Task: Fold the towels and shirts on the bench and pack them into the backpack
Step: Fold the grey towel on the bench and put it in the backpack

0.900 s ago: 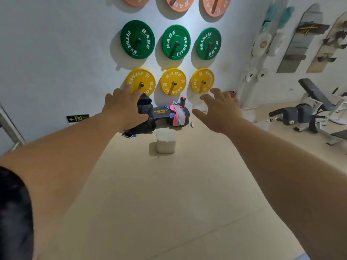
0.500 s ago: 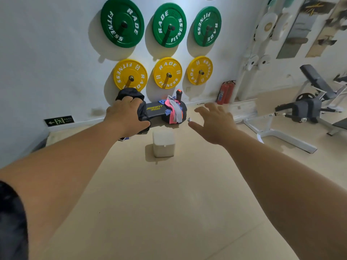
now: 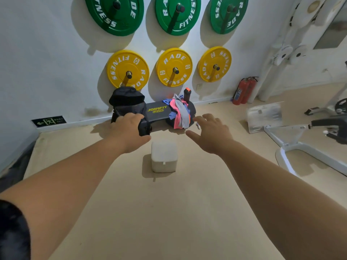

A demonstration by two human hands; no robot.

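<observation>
A low black bench [image 3: 158, 111] marked JOINFIT stands against the far wall. A black backpack [image 3: 127, 102] sits on its left end. A crumpled pile of pink, grey and blue towels and shirts [image 3: 179, 111] hangs over its right end, beside a dark bottle with a red cap [image 3: 187, 94]. Both arms are stretched forward, well short of the bench. My left hand [image 3: 129, 133] overlaps the backpack's lower part in the picture, fingers apart, holding nothing. My right hand [image 3: 211, 133] is spread open below the clothes pile.
A white cube stool [image 3: 164, 156] stands on the beige floor in front of the bench. Yellow and green weight plates [image 3: 174, 67] hang on the wall above. Red fire extinguishers [image 3: 242, 91] stand at the right, with white gym machine frames [image 3: 293, 139] further right.
The view has come closer to the bench and tilted down. Both hands have dropped lower in the picture, staying spread and empty.
</observation>
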